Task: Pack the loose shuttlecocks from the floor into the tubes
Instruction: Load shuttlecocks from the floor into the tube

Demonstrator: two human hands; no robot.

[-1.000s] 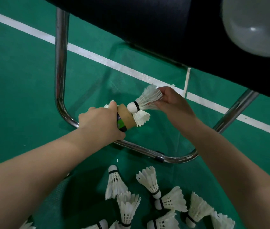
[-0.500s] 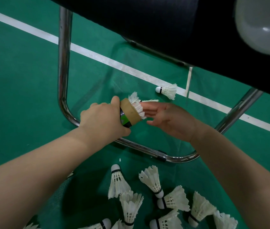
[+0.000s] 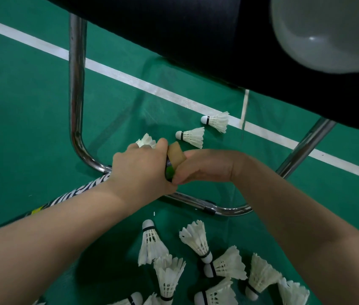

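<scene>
My left hand (image 3: 143, 168) grips a cardboard shuttlecock tube (image 3: 175, 156) just below its open end; the printed body of the tube runs back under my forearm. My right hand (image 3: 207, 166) is cupped over the tube's mouth, with the thumb on top of the rim and the fingers curled under it. No feathers show at the mouth. Two white shuttlecocks (image 3: 190, 137) lie on the green floor just beyond the hands. Several more shuttlecocks (image 3: 196, 241) lie scattered near me at the bottom. White feathers (image 3: 145, 140) peek out behind my left knuckles; whether they are held is unclear.
A chair's chrome tube frame (image 3: 76, 106) curves along the floor around the hands, and its black seat (image 3: 174, 29) overhangs the top of the view. White court lines (image 3: 130, 78) cross the green floor. A pale rounded object (image 3: 328, 34) fills the top right corner.
My right hand pushed the shuttlecock it held into the tube, then closed over the mouth. The feathers that stuck out are gone from sight. My left hand kept its grip.
</scene>
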